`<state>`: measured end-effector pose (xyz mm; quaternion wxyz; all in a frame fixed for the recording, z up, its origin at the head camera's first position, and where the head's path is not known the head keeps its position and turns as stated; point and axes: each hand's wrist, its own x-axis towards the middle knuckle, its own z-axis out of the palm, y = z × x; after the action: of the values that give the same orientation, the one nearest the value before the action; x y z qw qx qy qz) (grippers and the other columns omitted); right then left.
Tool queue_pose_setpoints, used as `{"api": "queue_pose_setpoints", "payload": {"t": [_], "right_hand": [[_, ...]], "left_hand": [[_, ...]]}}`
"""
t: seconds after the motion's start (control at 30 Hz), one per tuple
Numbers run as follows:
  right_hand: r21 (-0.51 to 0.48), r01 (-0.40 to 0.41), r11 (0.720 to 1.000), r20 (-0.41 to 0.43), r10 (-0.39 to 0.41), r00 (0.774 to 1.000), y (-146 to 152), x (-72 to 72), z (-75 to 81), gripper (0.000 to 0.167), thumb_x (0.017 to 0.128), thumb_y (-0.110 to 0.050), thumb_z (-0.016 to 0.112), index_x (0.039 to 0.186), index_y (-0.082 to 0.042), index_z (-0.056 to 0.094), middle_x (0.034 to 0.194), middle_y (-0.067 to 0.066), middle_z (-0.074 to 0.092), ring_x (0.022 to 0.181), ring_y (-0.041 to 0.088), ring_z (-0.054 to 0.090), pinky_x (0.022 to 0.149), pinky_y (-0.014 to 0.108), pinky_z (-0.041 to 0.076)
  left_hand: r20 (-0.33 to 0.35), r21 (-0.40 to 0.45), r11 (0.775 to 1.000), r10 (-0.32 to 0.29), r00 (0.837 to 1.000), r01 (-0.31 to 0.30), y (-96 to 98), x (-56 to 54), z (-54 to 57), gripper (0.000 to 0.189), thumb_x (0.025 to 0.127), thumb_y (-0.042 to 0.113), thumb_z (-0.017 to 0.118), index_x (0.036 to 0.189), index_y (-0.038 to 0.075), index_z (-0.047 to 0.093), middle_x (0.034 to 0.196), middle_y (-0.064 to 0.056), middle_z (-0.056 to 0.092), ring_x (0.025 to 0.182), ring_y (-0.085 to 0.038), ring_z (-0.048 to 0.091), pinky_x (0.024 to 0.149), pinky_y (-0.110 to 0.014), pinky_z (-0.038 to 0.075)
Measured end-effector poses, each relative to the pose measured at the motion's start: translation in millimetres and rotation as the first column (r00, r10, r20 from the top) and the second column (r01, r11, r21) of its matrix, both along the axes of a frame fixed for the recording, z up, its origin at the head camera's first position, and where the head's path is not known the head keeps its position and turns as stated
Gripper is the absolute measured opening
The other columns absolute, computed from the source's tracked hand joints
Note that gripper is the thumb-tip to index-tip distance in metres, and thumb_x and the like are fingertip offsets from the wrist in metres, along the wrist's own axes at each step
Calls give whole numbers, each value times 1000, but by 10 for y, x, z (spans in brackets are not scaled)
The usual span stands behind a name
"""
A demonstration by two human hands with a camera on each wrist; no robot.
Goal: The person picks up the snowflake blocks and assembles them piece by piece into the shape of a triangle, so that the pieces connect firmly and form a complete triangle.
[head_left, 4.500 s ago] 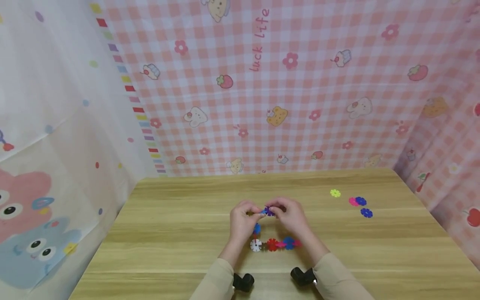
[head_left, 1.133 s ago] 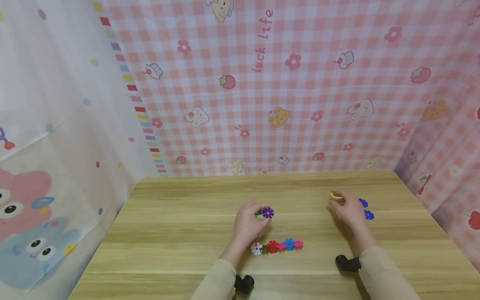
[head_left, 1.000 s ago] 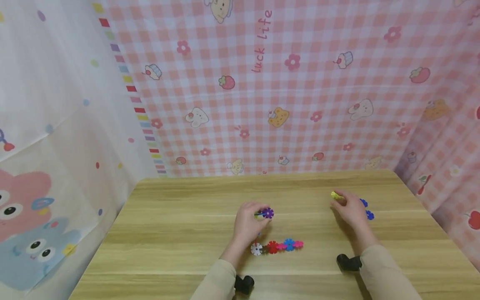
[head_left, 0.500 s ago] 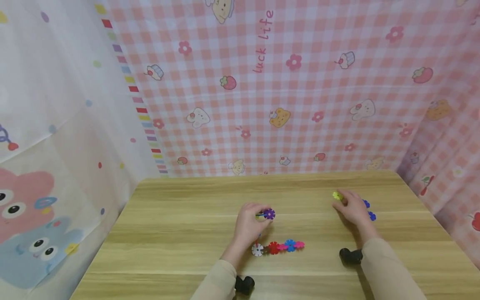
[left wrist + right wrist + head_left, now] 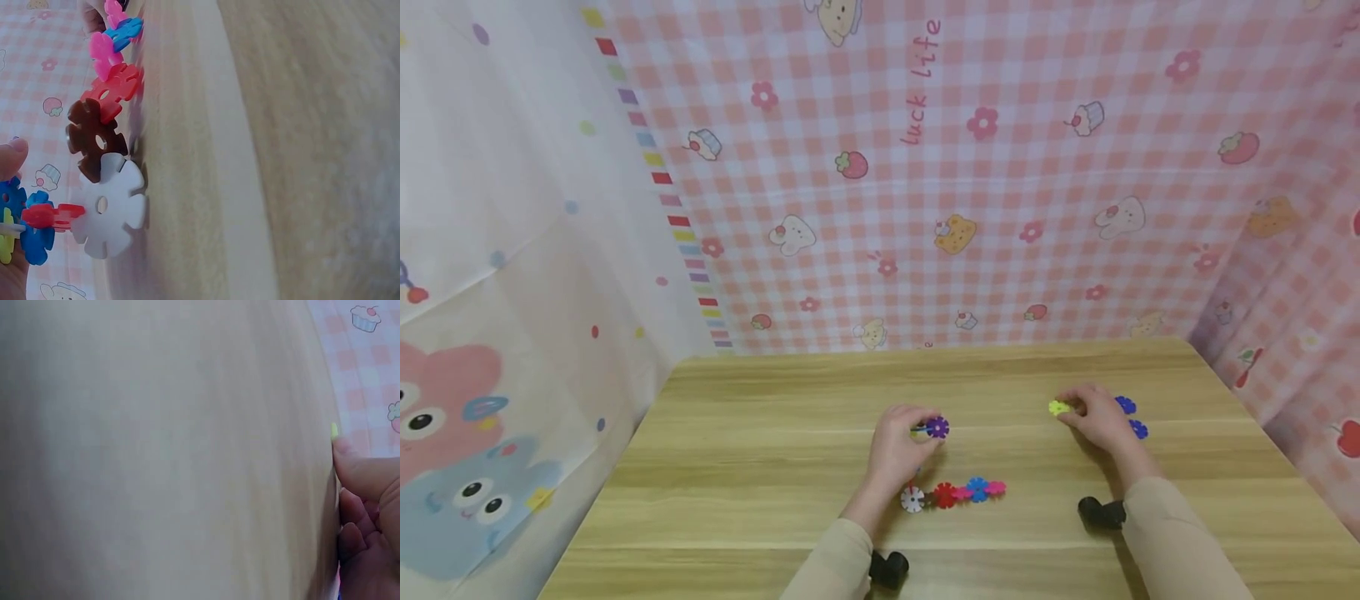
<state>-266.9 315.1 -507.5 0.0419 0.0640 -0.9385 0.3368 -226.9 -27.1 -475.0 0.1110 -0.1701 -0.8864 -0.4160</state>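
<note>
My left hand [image 5: 898, 442] grips one end of a chain of notched plastic snowflake discs, beside a purple disc [image 5: 937, 427]. The chain bends down to a white disc [image 5: 913, 499], then runs right through a brown disc [image 5: 90, 134], a red disc [image 5: 946, 495], a blue disc [image 5: 977, 489] and pink ones. In the left wrist view, more blue, red and yellow discs join the white one near the fingers. Off to the right, my right hand [image 5: 1101, 417] pinches a yellow snowflake disc [image 5: 1059, 408] between thumb and fingertips; only its edge shows in the right wrist view.
Two loose dark blue discs, one farther back [image 5: 1124, 405] and one nearer [image 5: 1138, 429], lie just right of the right hand. The wooden table [image 5: 760, 467] meets a pink checked curtain [image 5: 1030, 175] behind. Black camera mounts [image 5: 1101, 512] sit at both wrists.
The right hand left the chain, moved right and took the yellow disc, which has since shifted slightly left and nearer. The left hand stays on the chain. The loose pink disc is now out of sight.
</note>
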Motion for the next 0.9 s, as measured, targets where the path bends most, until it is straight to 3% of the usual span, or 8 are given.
{"api": "queue_pose_setpoints", "payload": {"t": [0.2, 0.4, 0.6, 0.8, 0.9], "right_hand": [[-39, -72, 997, -14, 71, 997, -48, 40, 1, 28, 85, -6, 75, 105, 7, 60, 96, 17, 56, 84, 26, 53, 71, 34, 45], [-130, -76, 989, -14, 75, 997, -206, 140, 27, 24, 87, 0, 71, 106, 3, 57, 91, 11, 57, 80, 20, 51, 69, 31, 44], [-213, -79, 974, -9, 79, 997, -513, 230, 47, 20, 88, -1, 71, 105, 0, 61, 91, 7, 62, 82, 18, 57, 72, 31, 48], [-297, -77, 952, 33, 90, 995, -923, 300, 179, 12, 88, -6, 73, 96, -3, 65, 86, 5, 64, 68, 18, 57, 52, 26, 48], [-296, -83, 952, 17, 92, 996, -1095, 314, 236, 8, 87, -7, 74, 91, -7, 67, 83, 2, 65, 68, 16, 58, 57, 26, 49]], "left_hand": [[10, 7, 1000, 4, 1000, -4, -3, 1, -5, 39, 77, 11, 83, 115, 11, 73, 113, -1, 70, 110, -22, 60, 101, -44, 45], [19, 5, 1000, 7, 1000, -7, -27, 2, -12, 39, 79, 13, 83, 116, 12, 73, 114, -2, 70, 111, -24, 61, 101, -45, 45], [10, -8, 1000, -2, 1000, 2, -36, -1, -5, 39, 78, 12, 83, 116, 10, 73, 113, -4, 71, 112, -25, 60, 103, -46, 43], [12, 1, 1000, -4, 1000, 4, -35, 3, 2, 39, 78, 11, 83, 116, 10, 73, 114, -5, 71, 114, -26, 60, 104, -46, 43], [8, -1, 1000, -2, 1000, 2, -34, 3, 6, 39, 78, 11, 83, 115, 11, 73, 114, -5, 71, 114, -27, 60, 104, -46, 43]]}}
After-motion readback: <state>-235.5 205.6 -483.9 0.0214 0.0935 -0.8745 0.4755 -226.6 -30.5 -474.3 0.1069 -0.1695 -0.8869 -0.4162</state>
